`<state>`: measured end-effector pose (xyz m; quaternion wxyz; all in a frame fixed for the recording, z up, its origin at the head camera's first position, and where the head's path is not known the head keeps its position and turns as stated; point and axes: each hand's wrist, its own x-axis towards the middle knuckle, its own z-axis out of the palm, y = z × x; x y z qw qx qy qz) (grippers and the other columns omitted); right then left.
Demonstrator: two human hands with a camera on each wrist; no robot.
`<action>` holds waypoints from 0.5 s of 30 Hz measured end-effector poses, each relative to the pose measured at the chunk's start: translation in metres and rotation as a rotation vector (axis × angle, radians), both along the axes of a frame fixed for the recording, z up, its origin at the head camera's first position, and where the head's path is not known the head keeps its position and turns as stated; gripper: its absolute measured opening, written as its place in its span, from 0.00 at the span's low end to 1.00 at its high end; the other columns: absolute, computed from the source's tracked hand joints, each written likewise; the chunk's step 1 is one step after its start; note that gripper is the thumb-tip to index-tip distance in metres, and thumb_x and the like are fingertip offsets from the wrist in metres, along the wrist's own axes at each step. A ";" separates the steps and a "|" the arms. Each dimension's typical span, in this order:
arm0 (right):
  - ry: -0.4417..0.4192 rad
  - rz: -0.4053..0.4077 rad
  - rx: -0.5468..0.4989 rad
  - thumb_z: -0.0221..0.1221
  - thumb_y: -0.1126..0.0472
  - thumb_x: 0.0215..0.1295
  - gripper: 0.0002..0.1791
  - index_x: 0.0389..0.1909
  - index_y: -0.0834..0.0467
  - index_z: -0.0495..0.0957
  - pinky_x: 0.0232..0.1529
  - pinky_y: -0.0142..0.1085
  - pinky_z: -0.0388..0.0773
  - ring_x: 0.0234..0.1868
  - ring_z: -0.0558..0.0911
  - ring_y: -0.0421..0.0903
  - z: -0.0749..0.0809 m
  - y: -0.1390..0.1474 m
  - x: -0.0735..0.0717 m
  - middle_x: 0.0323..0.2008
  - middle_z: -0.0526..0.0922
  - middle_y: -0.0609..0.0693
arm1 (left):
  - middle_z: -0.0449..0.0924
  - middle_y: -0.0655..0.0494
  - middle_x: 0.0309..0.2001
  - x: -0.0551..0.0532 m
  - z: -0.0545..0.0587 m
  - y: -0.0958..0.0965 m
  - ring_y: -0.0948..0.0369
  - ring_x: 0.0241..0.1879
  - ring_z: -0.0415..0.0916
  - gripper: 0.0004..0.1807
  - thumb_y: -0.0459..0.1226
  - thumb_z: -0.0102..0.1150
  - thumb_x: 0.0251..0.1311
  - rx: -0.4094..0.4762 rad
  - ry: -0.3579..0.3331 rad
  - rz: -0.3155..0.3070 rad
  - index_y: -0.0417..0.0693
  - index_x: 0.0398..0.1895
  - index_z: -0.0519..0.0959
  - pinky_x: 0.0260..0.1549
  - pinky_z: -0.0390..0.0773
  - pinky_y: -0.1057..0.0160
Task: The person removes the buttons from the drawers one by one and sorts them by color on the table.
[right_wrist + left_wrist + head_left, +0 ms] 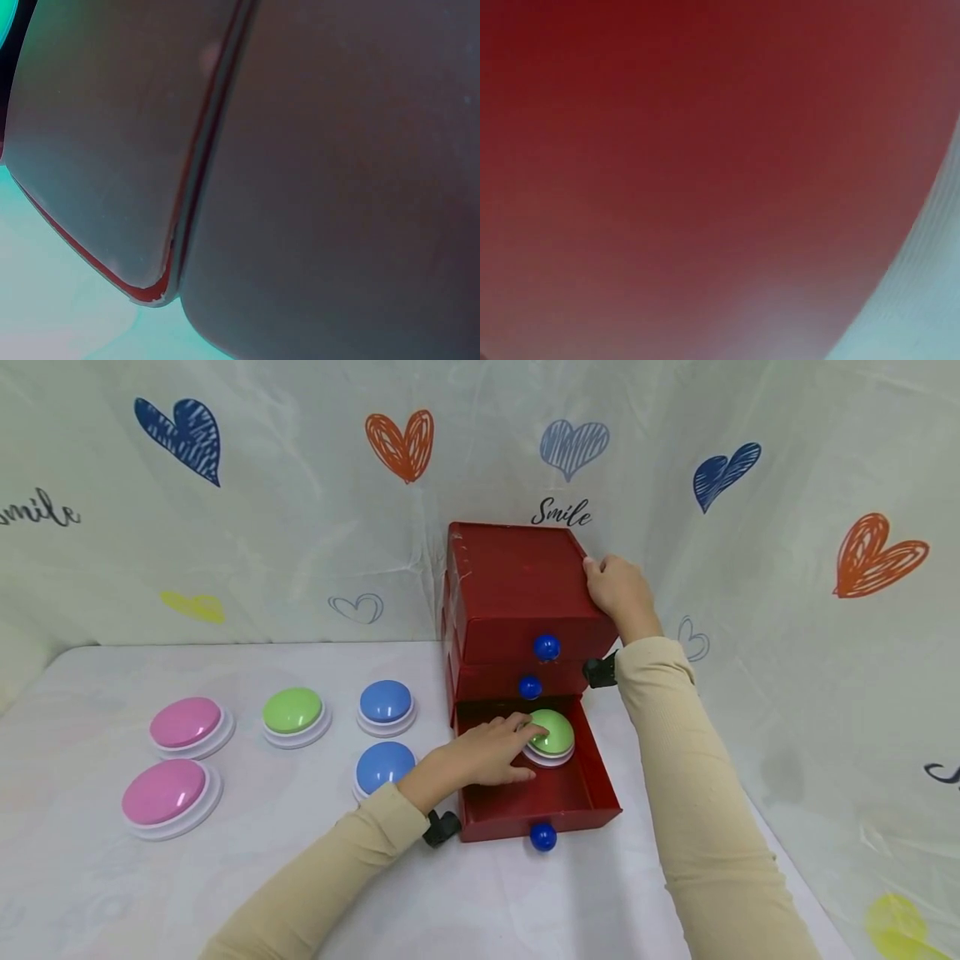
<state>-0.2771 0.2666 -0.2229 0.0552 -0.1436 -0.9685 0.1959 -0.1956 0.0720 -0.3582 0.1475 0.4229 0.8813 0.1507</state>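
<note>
A red drawer cabinet (pixel 525 568) with round blue knobs stands against the backdrop. Its bottom drawer (pixel 498 806) is pulled out, and a green dome button (pixel 553 731) on a white base sits inside. My left hand (pixel 480 753) reaches over the drawer's left wall, fingertips on the green dome and thumb apart from it. At the cabinet's upper right edge, my right hand (pixel 621 592) grips the box; some of its fingers are hidden. Blurred red drawer surface (pixel 690 150) fills most of the left wrist view. The right wrist view shows the cabinet's side (pixel 337 187) up close.
Left of the cabinet, on the white tabletop (pixel 292 843), are two pink buttons (pixel 163 791), another green button (pixel 292 710) and two blue buttons (pixel 386 701). The nearer blue one is partly behind my left forearm. A white backdrop (pixel 300 527) with hearts rises behind.
</note>
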 end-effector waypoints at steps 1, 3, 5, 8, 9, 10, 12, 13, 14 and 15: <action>-0.001 -0.001 -0.002 0.32 0.44 0.72 0.28 0.48 0.64 0.69 0.39 0.43 0.71 0.40 0.75 0.54 0.000 0.000 0.000 0.41 0.75 0.60 | 0.56 0.49 0.69 0.000 0.001 0.000 0.52 0.66 0.60 0.34 0.49 0.57 0.59 -0.008 -0.004 -0.003 0.57 0.68 0.59 0.62 0.66 0.52; -0.001 0.000 -0.005 0.32 0.44 0.72 0.29 0.49 0.64 0.69 0.39 0.42 0.71 0.40 0.75 0.54 0.000 0.000 0.000 0.41 0.75 0.60 | 0.56 0.49 0.69 0.000 0.002 0.001 0.51 0.66 0.60 0.34 0.50 0.58 0.59 -0.025 -0.007 -0.009 0.58 0.68 0.59 0.62 0.66 0.53; -0.001 0.003 -0.001 0.32 0.44 0.73 0.29 0.49 0.64 0.69 0.39 0.43 0.71 0.40 0.75 0.54 0.001 0.000 0.001 0.41 0.75 0.60 | 0.55 0.49 0.70 -0.001 0.004 0.002 0.51 0.66 0.60 0.35 0.50 0.58 0.59 -0.046 -0.009 -0.016 0.58 0.68 0.59 0.61 0.68 0.53; 0.001 0.007 0.006 0.32 0.44 0.73 0.28 0.48 0.64 0.69 0.39 0.43 0.71 0.40 0.74 0.54 0.001 0.000 0.001 0.41 0.74 0.60 | 0.54 0.49 0.70 -0.001 0.007 0.003 0.51 0.66 0.60 0.35 0.50 0.58 0.58 -0.080 -0.022 -0.021 0.59 0.69 0.59 0.59 0.69 0.54; 0.002 0.007 0.006 0.32 0.44 0.73 0.28 0.47 0.64 0.69 0.39 0.43 0.71 0.40 0.74 0.54 0.001 0.000 0.001 0.41 0.74 0.60 | 0.53 0.49 0.70 -0.001 0.008 0.003 0.51 0.66 0.61 0.35 0.50 0.58 0.58 -0.092 -0.029 -0.021 0.59 0.69 0.59 0.59 0.70 0.54; 0.002 0.007 0.006 0.32 0.45 0.73 0.28 0.47 0.64 0.69 0.39 0.43 0.70 0.40 0.74 0.54 0.001 0.000 0.002 0.41 0.74 0.60 | 0.53 0.49 0.71 -0.001 0.009 0.004 0.51 0.66 0.61 0.36 0.50 0.58 0.58 -0.107 -0.036 -0.021 0.59 0.69 0.59 0.59 0.70 0.54; 0.001 0.006 0.002 0.32 0.44 0.73 0.28 0.47 0.64 0.69 0.39 0.43 0.70 0.40 0.74 0.54 0.001 0.000 0.002 0.41 0.74 0.60 | 0.52 0.49 0.71 -0.001 0.012 0.005 0.51 0.66 0.61 0.36 0.50 0.59 0.58 -0.132 -0.056 -0.017 0.61 0.69 0.58 0.58 0.71 0.54; 0.001 0.006 0.000 0.32 0.44 0.73 0.28 0.47 0.64 0.69 0.39 0.43 0.70 0.40 0.74 0.54 0.001 0.000 0.001 0.41 0.74 0.60 | 0.51 0.49 0.71 -0.001 0.014 0.006 0.51 0.66 0.61 0.37 0.50 0.59 0.57 -0.143 -0.068 -0.013 0.61 0.69 0.58 0.58 0.71 0.54; 0.001 0.006 -0.001 0.32 0.44 0.73 0.28 0.47 0.64 0.69 0.39 0.42 0.70 0.40 0.74 0.54 0.001 0.000 0.001 0.41 0.74 0.60 | 0.51 0.50 0.71 -0.002 0.015 0.006 0.52 0.65 0.62 0.37 0.50 0.59 0.57 -0.154 -0.075 -0.012 0.62 0.70 0.57 0.57 0.72 0.54; 0.002 0.006 -0.003 0.32 0.44 0.73 0.28 0.46 0.64 0.69 0.38 0.42 0.70 0.40 0.74 0.54 0.001 0.000 0.001 0.41 0.74 0.60 | 0.51 0.50 0.71 -0.002 0.016 0.007 0.52 0.64 0.62 0.37 0.50 0.59 0.57 -0.163 -0.084 -0.008 0.63 0.70 0.57 0.57 0.72 0.54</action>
